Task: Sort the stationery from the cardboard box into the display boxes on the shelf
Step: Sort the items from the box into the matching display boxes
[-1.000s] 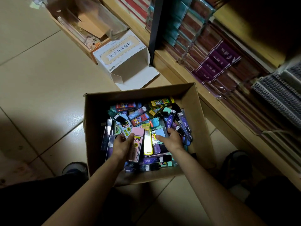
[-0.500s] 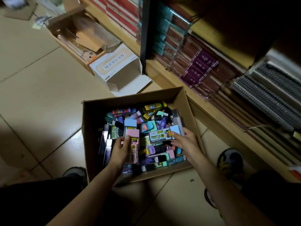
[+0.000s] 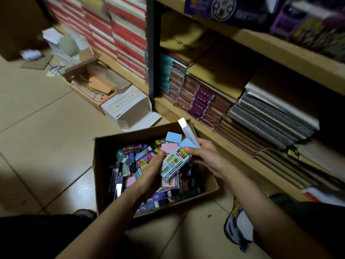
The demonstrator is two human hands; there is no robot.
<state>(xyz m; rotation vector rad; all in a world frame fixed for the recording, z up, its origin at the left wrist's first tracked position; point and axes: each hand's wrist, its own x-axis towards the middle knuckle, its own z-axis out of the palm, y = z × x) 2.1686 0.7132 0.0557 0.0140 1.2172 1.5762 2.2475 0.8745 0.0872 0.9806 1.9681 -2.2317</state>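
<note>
A brown cardboard box (image 3: 104,176) on the tiled floor holds several small stationery packs in blue, pink, purple and green. Above it my left hand (image 3: 151,169) holds a stack of flat packs, a light blue pack (image 3: 174,164) on top and a pink pack (image 3: 169,147) behind it. My right hand (image 3: 207,156) grips more packs: a white-edged slim pack (image 3: 187,130) sticks up from it, with blue packs (image 3: 173,137) beside. Both hands meet over the box's right half.
A wooden shelf (image 3: 242,157) to the right carries stacked notebooks and spiral pads. An open white display carton (image 3: 130,111) and an open brown box (image 3: 87,85) lie on the floor behind. My shoe (image 3: 237,227) is at lower right.
Both hands have risen out of the box with packs. The left now holds a blue pack over the pink one; the right has picked up several packs. The view tilted up to the shelf.
</note>
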